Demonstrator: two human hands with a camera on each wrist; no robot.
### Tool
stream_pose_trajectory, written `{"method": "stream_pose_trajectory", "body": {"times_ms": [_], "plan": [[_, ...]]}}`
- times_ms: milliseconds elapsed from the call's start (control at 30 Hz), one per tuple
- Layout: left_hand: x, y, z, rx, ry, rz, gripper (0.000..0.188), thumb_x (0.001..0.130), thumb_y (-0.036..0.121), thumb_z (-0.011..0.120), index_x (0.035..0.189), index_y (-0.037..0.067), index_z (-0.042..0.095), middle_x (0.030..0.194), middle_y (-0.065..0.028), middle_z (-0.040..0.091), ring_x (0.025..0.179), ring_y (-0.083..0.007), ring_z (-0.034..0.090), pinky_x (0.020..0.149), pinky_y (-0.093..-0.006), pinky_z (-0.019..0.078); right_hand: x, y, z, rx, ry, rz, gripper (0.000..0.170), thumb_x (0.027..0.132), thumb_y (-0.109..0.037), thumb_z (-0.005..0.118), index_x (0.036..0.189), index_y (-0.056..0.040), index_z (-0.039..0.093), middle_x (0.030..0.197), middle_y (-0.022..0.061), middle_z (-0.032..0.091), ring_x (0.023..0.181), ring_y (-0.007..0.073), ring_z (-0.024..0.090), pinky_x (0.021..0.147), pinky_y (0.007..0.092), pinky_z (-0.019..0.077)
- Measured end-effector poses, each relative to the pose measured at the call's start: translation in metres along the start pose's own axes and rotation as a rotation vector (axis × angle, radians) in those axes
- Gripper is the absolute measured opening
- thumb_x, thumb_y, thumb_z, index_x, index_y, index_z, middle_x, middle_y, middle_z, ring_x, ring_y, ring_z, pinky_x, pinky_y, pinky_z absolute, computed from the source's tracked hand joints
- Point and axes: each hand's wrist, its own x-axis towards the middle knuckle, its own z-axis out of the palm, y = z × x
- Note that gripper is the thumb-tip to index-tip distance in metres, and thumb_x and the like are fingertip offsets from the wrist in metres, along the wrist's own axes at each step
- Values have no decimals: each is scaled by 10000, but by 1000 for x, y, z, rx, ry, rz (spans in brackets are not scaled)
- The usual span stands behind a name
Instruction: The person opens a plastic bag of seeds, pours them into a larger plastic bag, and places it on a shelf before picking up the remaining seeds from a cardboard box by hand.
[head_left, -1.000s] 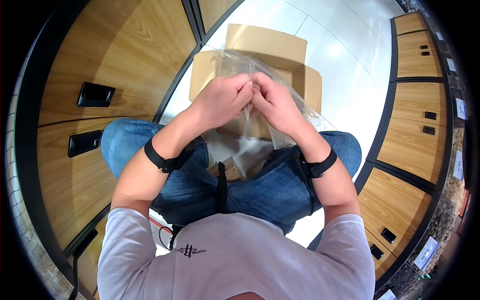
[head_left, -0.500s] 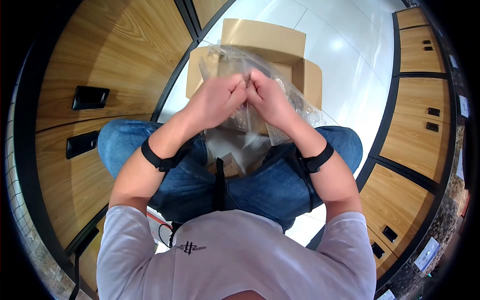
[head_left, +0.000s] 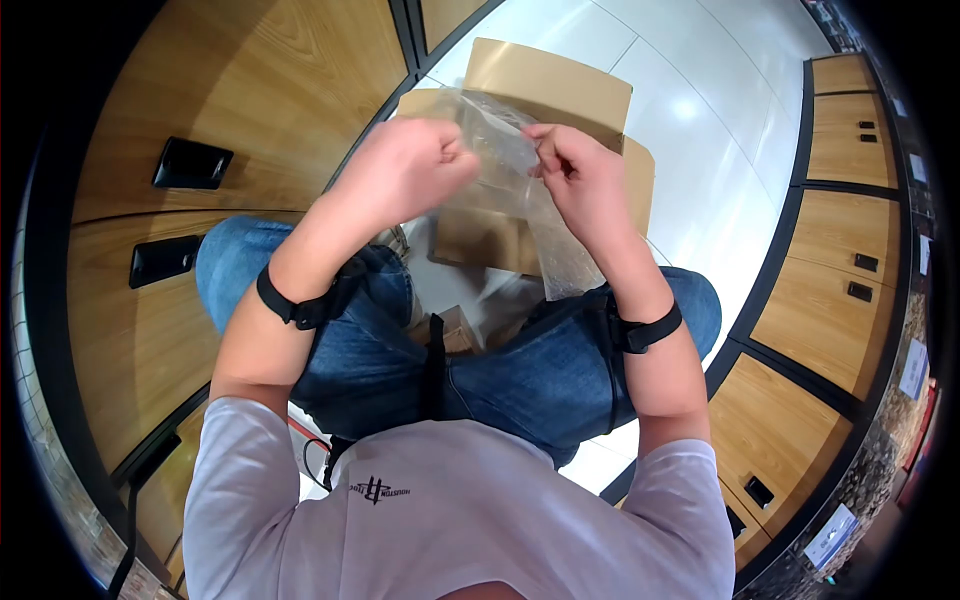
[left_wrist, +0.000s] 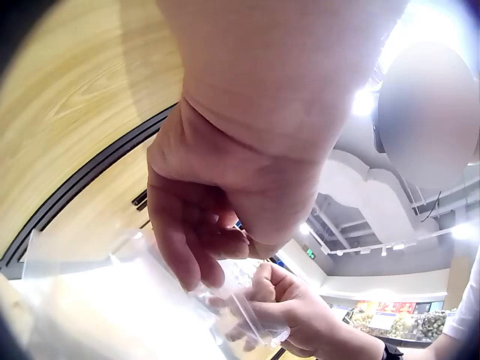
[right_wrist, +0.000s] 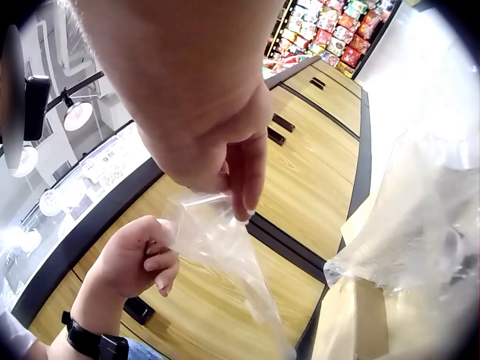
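Observation:
A clear plastic bag is stretched between the two hands, over an open cardboard box. My left hand, blurred in the head view, has its fingers curled at the bag's left edge. In the right wrist view, that left hand grips beside a corner of the film. My right hand pinches the bag's upper right edge between thumb and fingers. The bag's lower part hangs down toward the right knee.
Wooden cabinets with black handles line the left side, and more cabinets the right. The box stands on white floor tiles in front of the person's bent, jeans-clad legs. A small brown cardboard piece shows between the legs.
The hands were together at the bag's edge; now they are apart, the left hand further left and the right hand further right, with the film spread between them.

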Motion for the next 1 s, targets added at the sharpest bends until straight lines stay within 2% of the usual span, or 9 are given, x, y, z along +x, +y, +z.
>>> {"method": "stream_pose_trajectory", "body": {"times_ms": [233, 367, 533, 633, 700, 733, 800, 900, 1000], "plan": [[-10, 13, 20, -213, 0, 104, 224, 835, 187, 660, 698, 21, 600, 674, -165, 631, 631, -349, 634, 557, -411, 488, 6, -19, 9, -318, 66, -241, 259, 808, -4, 668, 1006, -141, 766, 1161, 85, 684, 928, 306, 667, 809, 364, 558], [-12, 13, 39, -147, -4, 287, 200, 857, 188, 652, 715, 48, 636, 705, -141, 664, 662, -331, 657, 588, -394, 507, 5, -16, 18, -153, -9, -83, 296, 765, -59, 724, 1055, -105, 754, 1165, 115, 675, 939, 304, 650, 847, 369, 546], [-13, 14, 23, -196, -21, 175, 210, 816, 276, 753, 831, 86, 664, 776, -69, 697, 693, -291, 662, 617, -407, 513, 7, -8, 15, 109, -192, 153, 381, 752, -113, 777, 1130, -83, 735, 1078, 112, 704, 890, 263, 657, 835, 352, 541], [-4, 6, 11, 41, 231, 415, 397, 711, 313, 861, 1006, 113, 686, 1044, -77, 703, 953, -306, 664, 784, -418, 525, 15, -21, 4, 184, -231, 309, 466, 721, -179, 839, 1166, -95, 730, 1047, 97, 719, 882, 216, 658, 830, 341, 535], [1, 5, 3, 155, 316, 544, 812, 595, 379, 922, 1292, 114, 602, 1397, -136, 546, 1341, -347, 479, 1080, -472, 411, 15, -30, -4, 216, -295, 371, 629, 660, -134, 884, 1250, -59, 680, 909, -9, 643, 888, 111, 585, 778, 298, 505], [2, 2, 3, 155, 314, 543, 812, 595, 379, 922, 1292, 114, 602, 1397, -136, 546, 1341, -347, 479, 1080, -472, 411, 14, -28, -4, 217, -295, 372, 629, 660, -134, 884, 1250, -59, 680, 909, -9, 643, 888, 111, 585, 778, 298, 505], [3, -5, 7, 183, 147, 454, 1199, 496, 417, 945, 1518, 122, 390, 1580, -175, 336, 1475, -392, 292, 1201, -544, 249, 9, -21, -2, 287, -244, 288, 883, 622, -276, 927, 1400, -68, 563, 1215, 147, 683, 1035, 229, 651, 922, 339, 510], [1, -3, 14, 120, 27, 455, 1353, 438, 443, 956, 1567, 110, 288, 1592, -213, 302, 1484, -409, 270, 1207, -569, 225, 5, -9, 3, 294, -325, 268, 1053, 585, -300, 941, 1471, -25, 444, 1308, 198, 632, 1177, 292, 623, 988, 373, 487], [-3, -3, 21, 150, -22, 429, 1400, 424, 472, 957, 1577, 104, 254, 1590, -219, 302, 1478, -421, 271, 1206, -573, 218, 3, -16, -2, 238, -382, 259, 1035, 600, -146, 934, 1489, -31, 417, 1104, 37, 632, 982, 149, 585, 892, 324, 498]]}}
